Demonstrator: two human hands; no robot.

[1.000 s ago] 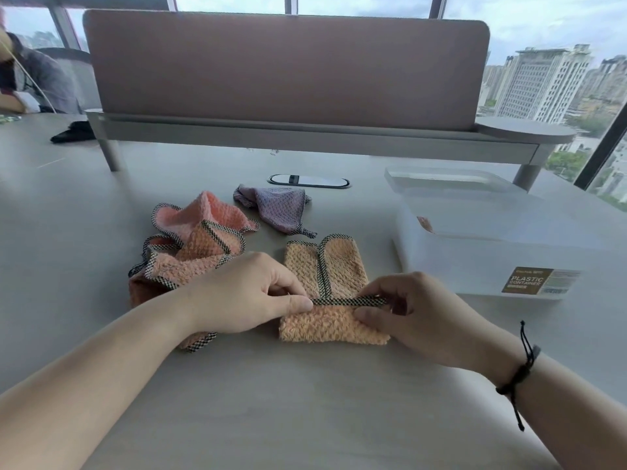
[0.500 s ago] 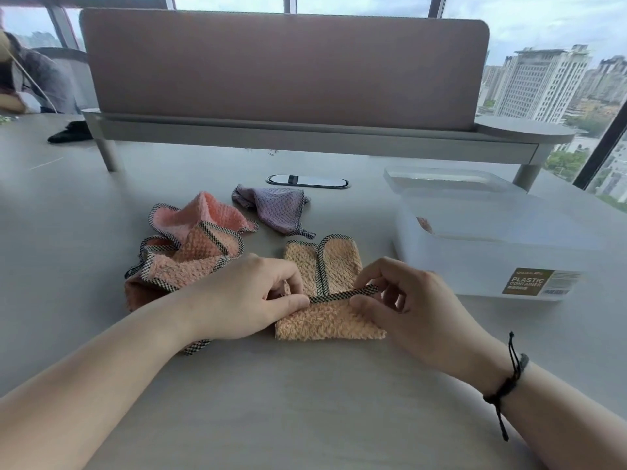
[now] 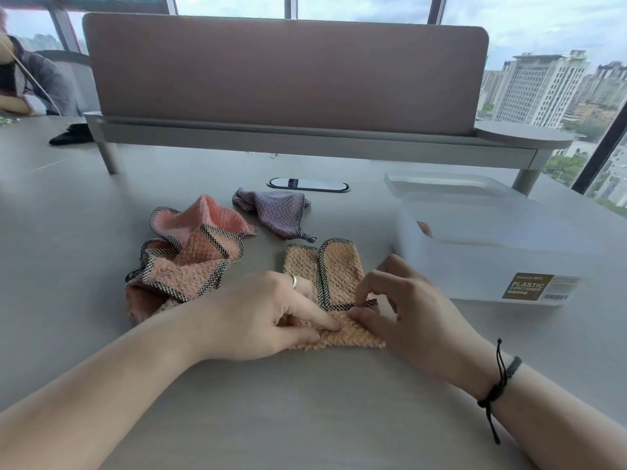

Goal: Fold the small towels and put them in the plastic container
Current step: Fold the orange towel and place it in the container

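My left hand (image 3: pixel 261 315) and right hand (image 3: pixel 412 315) meet at the near end of a peach waffle-knit towel with black-and-white checked trim (image 3: pixel 334 271), thumbs and fingertips pinching its turned-up near fold. The towel lies on the grey table (image 3: pixel 305 412), its long axis running away from me toward the mauve desk divider (image 3: pixel 285 72), two side flaps folded in to meet along the middle. Left of it sits one crumpled heap of pink and peach towels (image 3: pixel 190 256); how many I cannot tell. One small purple towel (image 3: pixel 274 212) lies beyond. One translucent plastic container (image 3: pixel 481 252) stands to the right.
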